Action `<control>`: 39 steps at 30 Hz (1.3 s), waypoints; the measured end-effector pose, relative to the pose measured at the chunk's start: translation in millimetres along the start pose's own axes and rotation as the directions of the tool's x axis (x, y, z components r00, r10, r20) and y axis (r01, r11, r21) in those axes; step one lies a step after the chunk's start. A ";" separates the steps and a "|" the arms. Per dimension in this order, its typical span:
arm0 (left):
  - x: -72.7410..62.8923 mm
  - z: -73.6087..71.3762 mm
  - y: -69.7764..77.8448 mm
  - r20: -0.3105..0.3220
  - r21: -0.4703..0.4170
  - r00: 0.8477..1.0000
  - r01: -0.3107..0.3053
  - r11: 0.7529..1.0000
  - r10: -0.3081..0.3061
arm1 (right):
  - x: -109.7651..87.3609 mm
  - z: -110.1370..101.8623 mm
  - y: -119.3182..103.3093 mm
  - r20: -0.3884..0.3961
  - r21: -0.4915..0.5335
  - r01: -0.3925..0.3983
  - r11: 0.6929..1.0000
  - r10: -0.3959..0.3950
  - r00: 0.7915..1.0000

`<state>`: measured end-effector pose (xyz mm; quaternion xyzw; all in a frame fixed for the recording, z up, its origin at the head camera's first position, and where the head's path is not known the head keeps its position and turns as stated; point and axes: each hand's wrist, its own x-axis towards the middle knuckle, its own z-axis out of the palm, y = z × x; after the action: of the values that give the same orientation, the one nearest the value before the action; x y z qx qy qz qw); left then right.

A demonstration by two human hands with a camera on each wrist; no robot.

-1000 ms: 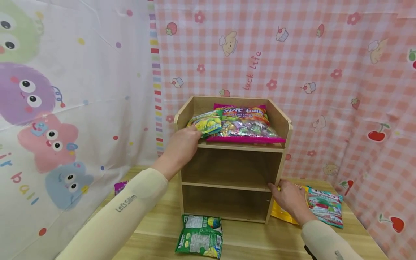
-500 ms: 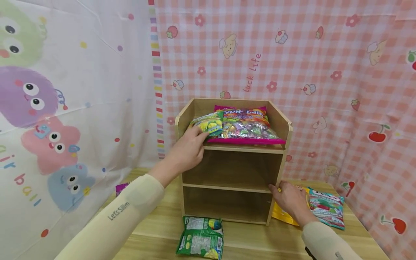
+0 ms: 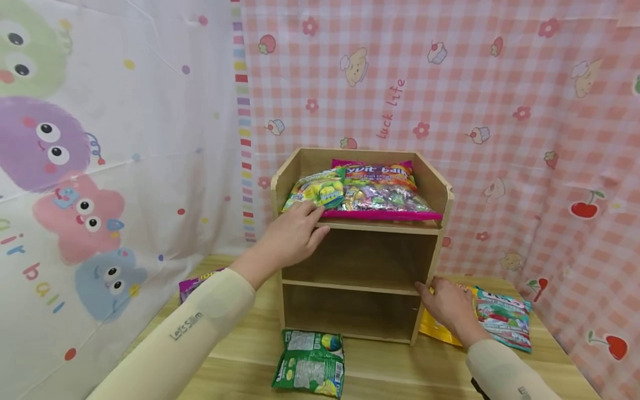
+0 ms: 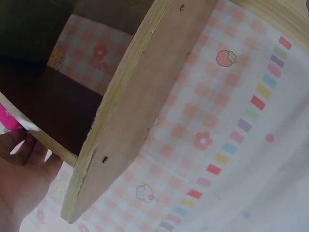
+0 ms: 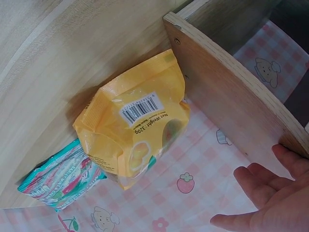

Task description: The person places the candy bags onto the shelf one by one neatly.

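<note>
pink gingham cloth point(image 3: 450, 89) hangs behind a wood-grain table point(image 3: 385, 369). the left hand point(image 3: 294, 233) is loose, gripping nothing, its fingertips by the lower edge of a green-and-yellow candy bag point(image 3: 317, 190); contact is unclear. the right hand point(image 3: 447, 306), also unclenched, touches the side of a three-tier wooden rack point(image 3: 360, 258) at four o'clock. on its top tier that bag lies at eleven, overlapping a magenta-edged fruit-chew bag point(image 3: 385, 194) at one. around it, a yellow pouch point(image 5: 133, 118) and teal candy packet point(image 3: 505, 319) lie near four, a green packet point(image 3: 311, 361) at seven, a purple packet point(image 3: 192, 286) near nine.
</note>
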<state>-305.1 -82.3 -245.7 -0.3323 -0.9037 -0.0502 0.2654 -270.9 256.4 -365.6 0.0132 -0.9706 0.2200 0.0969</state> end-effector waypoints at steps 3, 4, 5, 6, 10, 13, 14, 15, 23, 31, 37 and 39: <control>0.2 -2.8 -0.4 0.023 -0.053 0.999 0.040 0.998 -0.039 | -0.8 0.0 0.4 0.003 0.005 -0.004 1.000 0.004 1.000; -0.6 -4.2 -0.4 0.027 -0.065 0.998 0.064 0.996 -0.062 | -1.1 0.0 0.3 0.004 0.008 -0.005 1.000 0.005 1.000; -1.5 -5.7 -0.2 0.035 -0.073 0.995 0.096 0.993 -0.094 | -1.1 -0.2 0.1 0.005 0.007 -0.003 1.000 0.003 1.000; -2.5 -7.0 0.2 0.044 -0.075 0.991 0.131 0.989 -0.128 | -0.9 -0.4 0.0 0.005 0.005 -0.001 1.000 0.001 1.000; -5.3 -11.0 5.0 0.109 -0.021 0.963 0.250 0.968 -0.246 | 0.3 -1.6 -0.2 0.000 -0.003 0.003 1.000 -0.003 1.000; -5.3 -10.9 9.8 0.166 0.064 0.947 0.270 0.961 -0.277 | 1.0 -1.6 0.1 -0.001 -0.005 0.001 1.000 -0.001 1.000; -4.8 -11.0 11.2 0.177 0.092 0.944 0.267 0.959 -0.279 | 1.1 -1.7 0.1 -0.001 -0.004 0.001 1.000 -0.001 1.000; -4.3 -11.0 12.4 0.182 0.123 0.943 0.260 0.958 -0.279 | 1.2 -1.8 0.2 -0.002 -0.004 0.001 1.000 -0.001 1.000; -0.4 -13.1 14.8 0.182 0.191 0.945 0.238 0.952 -0.273 | 1.3 -0.7 0.6 -0.006 0.002 0.002 1.000 -0.002 1.000; -4.1 -10.5 13.6 0.148 0.085 0.955 0.247 0.965 -0.258 | 0.4 0.1 0.4 0.004 -0.001 -0.008 1.000 0.008 1.000; -3.4 -7.1 10.8 0.150 0.109 0.964 0.204 0.973 -0.219 | 0.5 -0.5 -0.2 0.005 -0.001 -0.009 1.000 0.009 1.000; -2.1 -7.3 10.5 0.153 0.114 0.965 0.199 0.973 -0.215 | 0.3 -0.3 0.0 0.003 -0.004 -0.007 1.000 0.007 1.000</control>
<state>-293.9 -77.3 -241.4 -0.2257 -0.9535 -0.0059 0.1995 -271.1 256.5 -365.3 0.0100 -0.9712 0.2185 0.0947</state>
